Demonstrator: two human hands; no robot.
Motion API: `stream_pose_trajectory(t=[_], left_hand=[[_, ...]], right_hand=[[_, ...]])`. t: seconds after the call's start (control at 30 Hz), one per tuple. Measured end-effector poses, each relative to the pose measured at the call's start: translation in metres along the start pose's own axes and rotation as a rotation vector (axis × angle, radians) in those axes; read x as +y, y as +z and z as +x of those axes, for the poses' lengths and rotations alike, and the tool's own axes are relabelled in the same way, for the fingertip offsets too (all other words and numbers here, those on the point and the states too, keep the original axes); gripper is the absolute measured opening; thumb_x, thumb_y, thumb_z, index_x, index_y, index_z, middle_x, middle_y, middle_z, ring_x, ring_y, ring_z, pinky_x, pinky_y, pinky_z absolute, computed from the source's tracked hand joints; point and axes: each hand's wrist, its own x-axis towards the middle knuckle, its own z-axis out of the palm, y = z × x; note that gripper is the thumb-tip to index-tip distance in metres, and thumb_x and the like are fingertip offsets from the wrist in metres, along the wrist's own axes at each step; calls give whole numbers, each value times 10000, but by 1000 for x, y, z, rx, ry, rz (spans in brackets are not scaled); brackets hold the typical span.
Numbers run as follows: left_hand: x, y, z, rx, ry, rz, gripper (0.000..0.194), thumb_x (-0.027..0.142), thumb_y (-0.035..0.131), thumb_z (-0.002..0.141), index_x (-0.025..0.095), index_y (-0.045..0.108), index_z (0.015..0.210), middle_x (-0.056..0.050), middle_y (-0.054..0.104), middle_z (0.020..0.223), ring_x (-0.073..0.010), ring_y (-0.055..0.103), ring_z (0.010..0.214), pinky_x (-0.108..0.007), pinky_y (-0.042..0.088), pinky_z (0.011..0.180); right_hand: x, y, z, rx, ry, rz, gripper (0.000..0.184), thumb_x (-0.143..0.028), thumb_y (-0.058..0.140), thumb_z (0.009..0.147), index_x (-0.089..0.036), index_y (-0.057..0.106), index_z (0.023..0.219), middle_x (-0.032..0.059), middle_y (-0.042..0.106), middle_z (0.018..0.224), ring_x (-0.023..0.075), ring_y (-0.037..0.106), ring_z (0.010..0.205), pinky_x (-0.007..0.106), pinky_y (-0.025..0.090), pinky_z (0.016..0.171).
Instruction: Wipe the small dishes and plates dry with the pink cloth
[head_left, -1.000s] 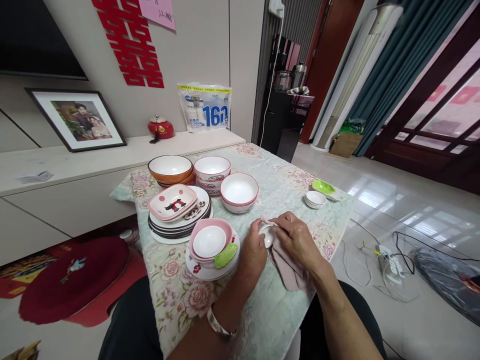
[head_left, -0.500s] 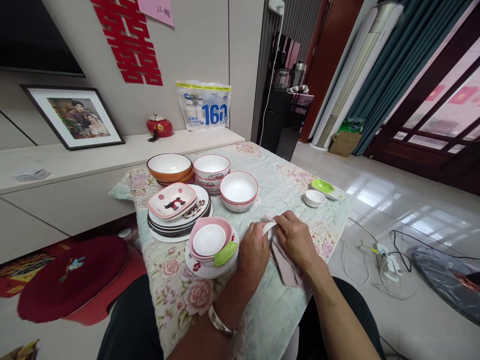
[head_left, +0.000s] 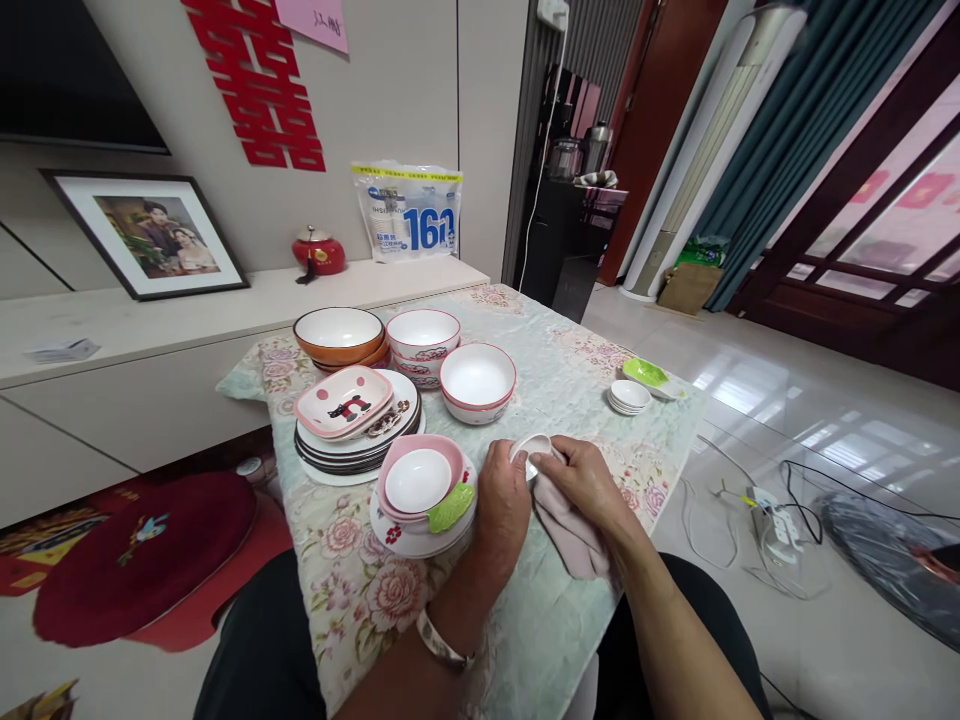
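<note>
One small white dish (head_left: 533, 443), near side of counter (head_left: 529, 630): our left hand (head_left: 504, 497) grips rim, right hand (head_left: 585, 482) pinches it plus pink cloth (head_left: 571, 535). We've just tipped it from edge-on; inside faces us, probably handier for cloth.

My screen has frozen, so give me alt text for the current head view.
A person's left hand and right hand hold a small white dish over a floral tablecloth, a pink cloth bunched at the right hand. Stacked bowls and stacked plates stand at left; a short stack of white dishes and a green dish sit at right.
</note>
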Motion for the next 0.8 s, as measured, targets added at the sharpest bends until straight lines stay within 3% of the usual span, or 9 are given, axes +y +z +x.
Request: stream_pose_trajectory(t=[0.1,0.23,0.33,0.43,0.53,0.63,0.7,0.8], left_hand=[[1,-2,-1,-46,35,15,140,173,414,945,208,535,883,-55,621,900,-212,592,871,-326,451,772],[3,-3,-4,-136,113,125,131,142,439,923,196,558,913,-80,611,958,-225,595,928,-331,456,794],[3,-3,-5,-174,121,176,173,113,409,924,189,561,958,-98,614,986,-224,597,923,-332,459,788],[2,-1,-4,-131,109,138,192,105,383,931,198,551,918,-95,623,960,-220,596,900,-336,456,785],[-1,2,-2,-45,66,61,171,141,394,936,208,537,871,-83,629,920,-222,595,877,-339,451,770],[-3,4,-1,29,2,-23,144,189,406,939,217,527,867,-54,625,869,-211,591,830,-327,448,742],[-4,4,0,41,-31,-54,135,202,409,941,218,520,865,-41,622,843,-203,588,804,-318,445,726],[-2,2,-2,-13,18,-13,135,158,416,923,215,528,873,-45,621,878,-206,592,850,-321,447,761]], right_hand=[[1,0,-2,62,-65,-120,245,-269,535,900,-181,599,680,-5,534,655,147,514,654,252,397,628],[-1,-3,-6,131,-227,-376,258,-177,428,930,-173,686,918,72,594,880,168,572,751,268,425,687],[-2,-3,-7,125,-296,-412,305,-143,404,927,-184,691,1021,85,601,932,172,586,778,265,437,691],[-3,-2,-5,139,-250,-296,246,-171,462,916,-191,697,988,72,612,898,178,594,802,272,445,724],[-1,0,-1,107,-99,-119,171,-236,537,899,-183,671,806,28,602,766,169,571,739,270,428,698],[3,4,1,5,22,36,266,-301,571,885,-183,567,647,-26,507,612,138,491,616,246,379,598],[5,5,1,-25,37,46,297,-315,571,883,-187,532,619,-37,467,580,130,458,589,240,356,570],[5,3,-1,48,-67,-126,243,-271,520,911,-180,598,700,0,538,681,150,509,664,254,387,635]])
